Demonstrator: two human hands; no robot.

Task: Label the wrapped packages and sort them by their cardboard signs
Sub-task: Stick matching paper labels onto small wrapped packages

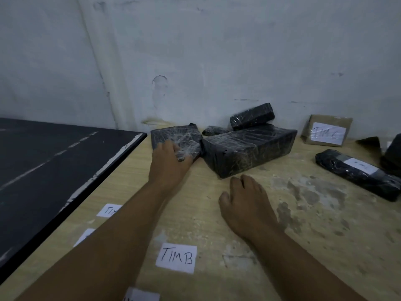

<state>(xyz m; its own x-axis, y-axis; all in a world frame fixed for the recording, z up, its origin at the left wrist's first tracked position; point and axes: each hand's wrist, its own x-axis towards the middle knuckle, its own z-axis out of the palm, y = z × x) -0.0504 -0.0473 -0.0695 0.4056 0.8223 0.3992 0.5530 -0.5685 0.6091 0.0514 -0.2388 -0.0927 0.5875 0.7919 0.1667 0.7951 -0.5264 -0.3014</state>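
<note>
Two grips: both bare, stretched forward over the desk (195, 224).
Left grip (171, 161): laid on the small wrapped package (173, 137), fingers curled over its top, thumb pressed against its near right corner.
Right grip (247, 203): low over the desk, fingers loosely bent, holding nothing, just short of the large package (249, 148).
Small wrapped package: black under clear film, flat on the desk close to the wall (217, 51), its right end touching the large package.
Large package: black, film-wrapped, flat on the desk by the wall, with a mid-sized package (251, 116) tilted on its far edge and a tiny dark bundle (213, 130) just behind.
Long package (358, 172): flat at the far right, white label on top, writing too small to read.
Cardboard sign (327, 131): propped at the wall, right of the pile, white paper reading "TIM" plus a letter hard to make out.
TIMB label (176, 258): white paper, flat on the desk between the forearms.
Second label (110, 210): partly hidden by the left forearm, "TIM" showing.
Black board (54, 166): at the left, raised above the desk, edge chipped white.
</note>
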